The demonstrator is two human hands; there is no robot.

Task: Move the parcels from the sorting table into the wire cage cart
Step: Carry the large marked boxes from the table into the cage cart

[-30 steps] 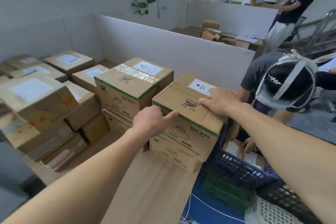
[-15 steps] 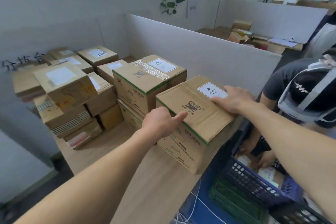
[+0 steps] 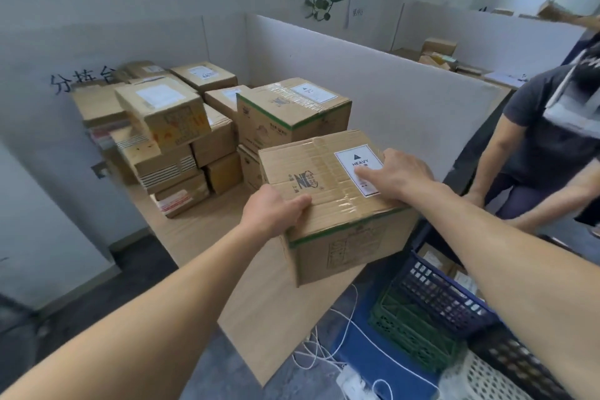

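A brown cardboard parcel [image 3: 324,191] with green tape and a white HEAVY label is at the near right edge of the wooden sorting table [image 3: 259,302]. Its right end hangs past the table edge. My left hand [image 3: 272,211] grips its near left top edge, thumb on top. My right hand [image 3: 399,175] holds the top at the right side, thumb on the label and fingers over the far edge. A similar parcel [image 3: 292,110] stands behind it, with several more parcels [image 3: 162,114] piled at the back left. No wire cage cart is in view.
A white partition [image 3: 406,101] borders the table's far right side. Below the table's right edge sit a blue crate [image 3: 441,299], a green crate [image 3: 412,331] and a white basket [image 3: 480,380]. White cables [image 3: 328,354] lie on the floor. A person [image 3: 545,127] crouches at the right.
The HEAVY parcel has come toward me, away from the stack, and has turned. Both hands kept their hold on it. My view has swung left.
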